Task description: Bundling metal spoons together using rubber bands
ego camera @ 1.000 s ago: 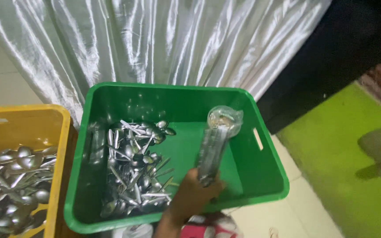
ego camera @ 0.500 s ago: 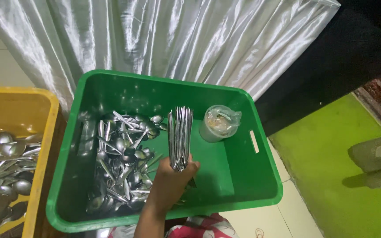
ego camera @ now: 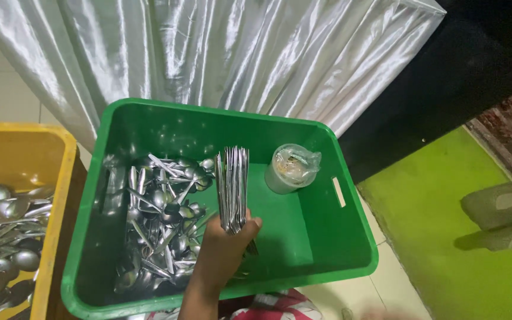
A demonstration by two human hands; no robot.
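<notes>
Fingers (ego camera: 250, 228) of hand (ego camera: 223, 255) clamped on cutlery bundle (ego camera: 232, 186) | upright, long axis pointing away | over green crate (ego camera: 351, 237)

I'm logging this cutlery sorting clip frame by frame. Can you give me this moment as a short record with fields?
hand in view: one hand, side unclear
held: bundle of metal cutlery, handles together, upright over the crate
green crate: loose pile of spoons on its left side, small clear plastic container at the back right
yellow crate: more spoons, left edge of view
backdrop: silver satin cloth
</notes>
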